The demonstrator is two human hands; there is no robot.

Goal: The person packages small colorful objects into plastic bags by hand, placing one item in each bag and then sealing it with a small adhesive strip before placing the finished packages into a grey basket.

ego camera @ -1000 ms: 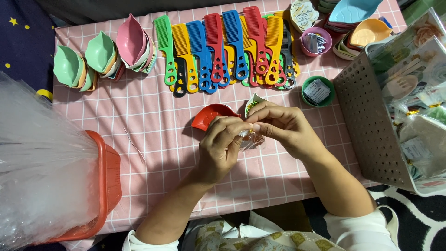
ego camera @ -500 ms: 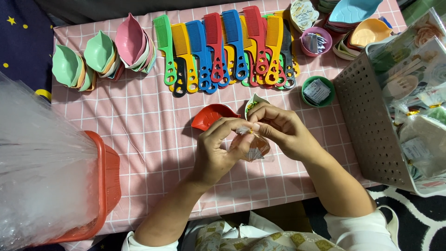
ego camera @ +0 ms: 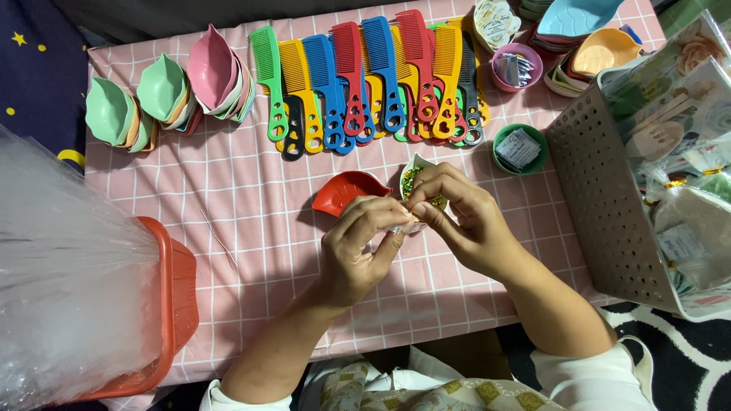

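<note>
- Both hands have shifted only slightly since the earlier frames: the left hand point(ego camera: 358, 251) has curled its fingers closer round the small clear wrapped piece point(ego camera: 409, 225), while the right hand point(ego camera: 464, 221) stays at the same spot above the table.
- Left thumb and forefinger are pinched together on the piece's near end; the right fingertips are closed on its far end, so both hands clamp it between them.
- That piece sits just above the pink checked tablecloth point(ego camera: 251, 228), its long axis roughly left to right; it is too small and too covered to tell which way it points.
- Just beyond the knuckles lie a red leaf-shaped dish point(ego camera: 346, 190) and a white dish with gold-green bits point(ego camera: 415, 176), partly hidden by the right fingers.
- To the left stands an orange basket point(ego camera: 179, 304) of clear plastic bags point(ego camera: 61, 274); to the right, a grey perforated basket point(ego camera: 601, 198).
- Farther off lies a row of coloured combs point(ego camera: 365, 76), handles toward the person, with stacked leaf dishes point(ego camera: 167, 91) at far left.
</note>
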